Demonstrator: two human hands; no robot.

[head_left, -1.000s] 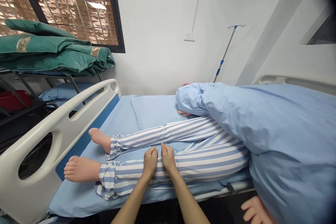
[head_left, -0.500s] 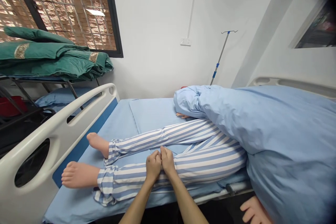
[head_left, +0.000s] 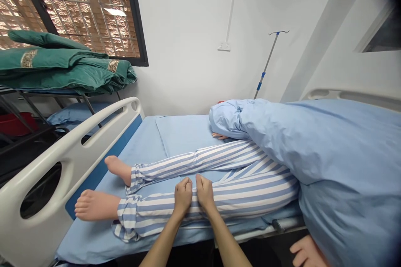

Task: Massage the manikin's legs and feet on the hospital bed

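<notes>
Both my hands are closed into fists above the near leg of a manikin-like figure on the bed. My left hand [head_left: 183, 195] is over the near leg's shin, thumb side up. My right hand [head_left: 204, 190] sits a small gap to its right, near the knee. No object shows in either fist; whether they touch the cloth I cannot tell. Blue-and-white striped trousers [head_left: 250, 194] cover both legs. The bare near foot [head_left: 97, 205] and far foot [head_left: 118, 168] point left. A light blue quilt [head_left: 338, 146], folded back, hides the upper body.
The white bed end board [head_left: 73, 150] stands left, beside a rack with green folded covers [head_left: 62, 66]. An IV pole [head_left: 266, 66] rises behind the bed. One manikin hand [head_left: 220, 136] shows under the quilt's far edge, another [head_left: 307, 251] hangs at the near side.
My two fists were together, touching; now they are a little apart, with the right one shifted to the right. The view has moved slightly.
</notes>
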